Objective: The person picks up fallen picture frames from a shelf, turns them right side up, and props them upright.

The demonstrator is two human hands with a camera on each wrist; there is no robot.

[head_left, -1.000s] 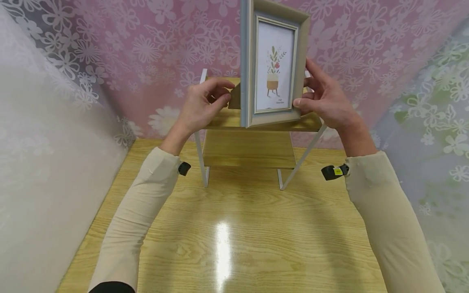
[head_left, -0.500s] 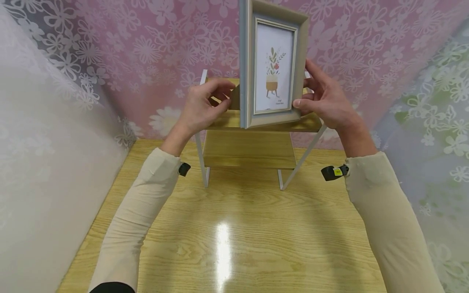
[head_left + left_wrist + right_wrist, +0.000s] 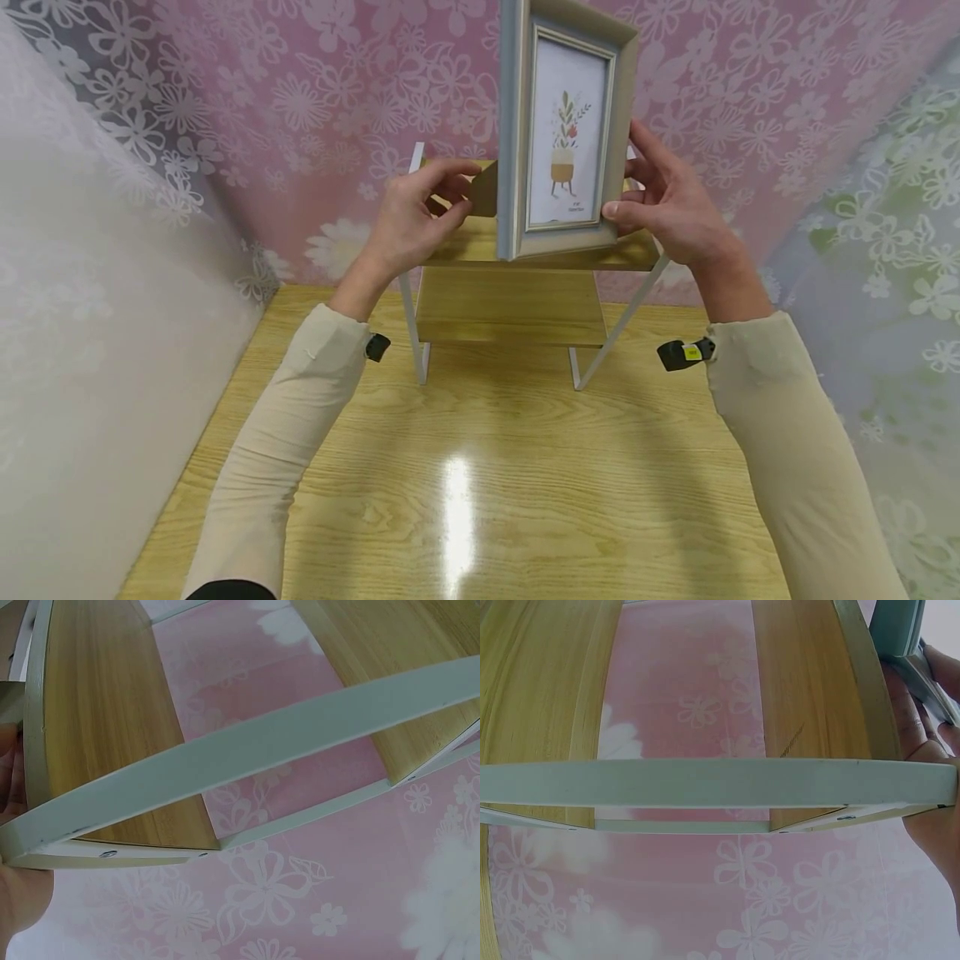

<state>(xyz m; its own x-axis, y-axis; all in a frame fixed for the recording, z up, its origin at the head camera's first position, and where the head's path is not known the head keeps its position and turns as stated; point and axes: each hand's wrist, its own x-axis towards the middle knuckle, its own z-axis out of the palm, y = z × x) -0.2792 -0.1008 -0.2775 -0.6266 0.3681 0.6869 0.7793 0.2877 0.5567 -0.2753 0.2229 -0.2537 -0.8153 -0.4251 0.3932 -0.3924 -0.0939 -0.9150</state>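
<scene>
A grey-beige picture frame (image 3: 558, 237) with a plant-pot print stands upright, turned slightly, above the shelf's top board (image 3: 468, 248). The right hand (image 3: 667, 200) grips its right edge, thumb on the front and fingers behind. From the frame's back a brown flap (image 3: 485, 193) sticks out to the left. The left hand (image 3: 420, 208) pinches at that flap's left edge with thumb and fingertips. In the right wrist view, a corner of the picture frame (image 3: 922, 682) rests in the right hand (image 3: 930, 750). Only part of the left hand (image 3: 22, 896) shows at the left wrist view's edge.
The shelf has a lower board (image 3: 510, 308) and white metal legs (image 3: 622, 321). Behind it hangs a pink flowered backdrop (image 3: 322, 108); pale flowered sheets stand at left (image 3: 97, 292) and right (image 3: 885, 275). Wood-look flooring (image 3: 540, 475) lies in front.
The picture frame has shifted slightly to the right and turned a little, and more of the brown flap shows. Both hands keep nearly the same places.
</scene>
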